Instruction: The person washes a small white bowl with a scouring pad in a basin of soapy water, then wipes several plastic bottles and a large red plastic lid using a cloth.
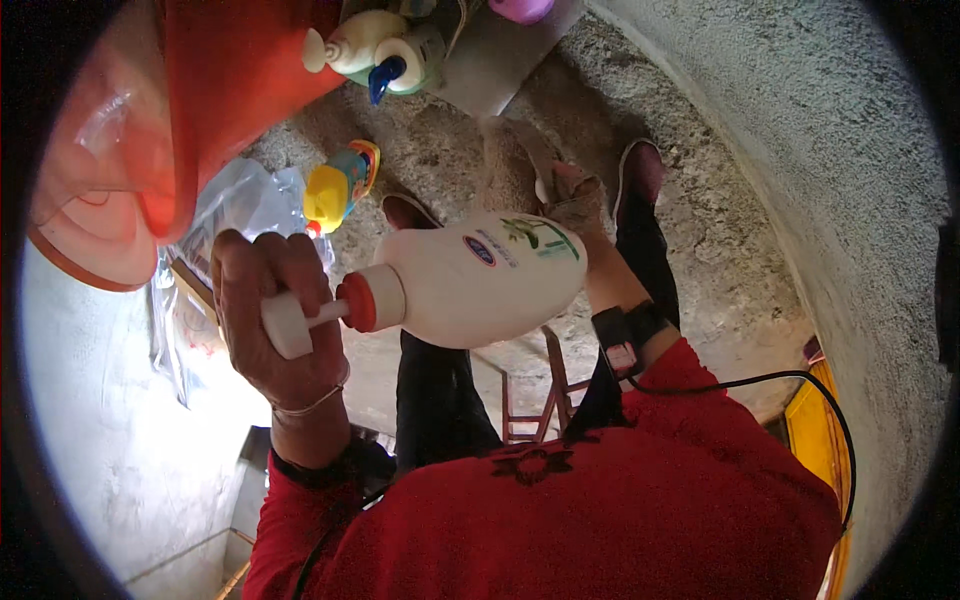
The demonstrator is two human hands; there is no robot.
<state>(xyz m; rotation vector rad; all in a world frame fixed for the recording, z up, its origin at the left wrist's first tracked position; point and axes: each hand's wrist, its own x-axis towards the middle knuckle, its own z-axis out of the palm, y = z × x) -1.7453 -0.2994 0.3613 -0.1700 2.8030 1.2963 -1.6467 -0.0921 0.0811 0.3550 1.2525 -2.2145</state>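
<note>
White bottle (490,280): long axis crosswise, pump (286,326) leftmost.
Left hand (275,310): curled round the bottle's pump.
Right hand (582,200): at the bottle's base, partly hidden; grip cannot be told.

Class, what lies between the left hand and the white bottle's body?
The head view shows a thin white stem, a red collar and a white neck between the left hand and bottle body.

The head-worn fisheye view looks steeply down, close above a red cloth shirt (560,520) and rounded white plastic bottle (470,290).
</note>
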